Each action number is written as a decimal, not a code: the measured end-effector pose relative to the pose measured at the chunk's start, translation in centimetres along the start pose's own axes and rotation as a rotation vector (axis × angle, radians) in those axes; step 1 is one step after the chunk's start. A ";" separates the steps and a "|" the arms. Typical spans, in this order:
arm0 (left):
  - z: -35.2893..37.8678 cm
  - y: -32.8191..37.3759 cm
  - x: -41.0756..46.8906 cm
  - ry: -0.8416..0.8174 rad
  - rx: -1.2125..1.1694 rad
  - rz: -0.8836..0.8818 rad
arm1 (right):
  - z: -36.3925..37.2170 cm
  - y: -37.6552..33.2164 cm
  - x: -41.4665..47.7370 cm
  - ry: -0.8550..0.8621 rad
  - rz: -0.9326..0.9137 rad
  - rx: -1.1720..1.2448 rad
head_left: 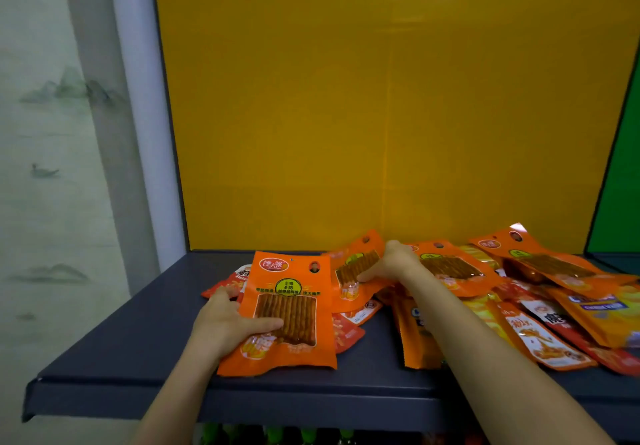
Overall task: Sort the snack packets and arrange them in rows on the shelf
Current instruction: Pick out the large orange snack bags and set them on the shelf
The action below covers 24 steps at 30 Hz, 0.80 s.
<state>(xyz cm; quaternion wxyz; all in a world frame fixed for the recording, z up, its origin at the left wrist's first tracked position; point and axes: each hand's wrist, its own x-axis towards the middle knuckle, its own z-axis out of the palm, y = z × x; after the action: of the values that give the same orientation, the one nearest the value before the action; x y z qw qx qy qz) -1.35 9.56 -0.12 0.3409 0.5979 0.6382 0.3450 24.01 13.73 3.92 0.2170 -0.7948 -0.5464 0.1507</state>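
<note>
My left hand (227, 323) grips an orange snack packet (294, 292) with a clear window, thumb across its front, holding it tilted up over the dark shelf (131, 340). Farther back, my right hand (391, 263) pinches a second orange packet (349, 271) of the same kind at its right edge. Several more orange packets (446, 266) lie to the right of it. Smaller red-and-white packets (349, 332) lie partly hidden under the held one.
A loose heap of mixed orange, yellow and red packets (554, 323) covers the shelf's right half. A yellow back panel (381, 115) rises behind, a green panel (620, 202) at right. Bottles (277, 436) show below the shelf's front edge.
</note>
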 end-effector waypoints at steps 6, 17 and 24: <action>-0.5 -0.4 -0.4 -0.077 -0.195 0.123 | 0.6 -0.4 -0.6 0.129 -0.019 0.094; -2.9 3.0 -2.1 0.108 -0.501 0.351 | -3.0 2.0 -5.3 0.534 -0.097 0.557; 1.2 8.9 -5.6 -0.090 -0.627 0.336 | -8.6 9.9 -10.3 0.489 -0.021 1.029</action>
<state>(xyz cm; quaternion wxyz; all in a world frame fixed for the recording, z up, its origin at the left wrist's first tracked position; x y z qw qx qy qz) 4.62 4.43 6.90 0.4739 0.5754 0.3785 0.5487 32.40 -0.51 6.27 0.6979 -0.5930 -0.3441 0.2071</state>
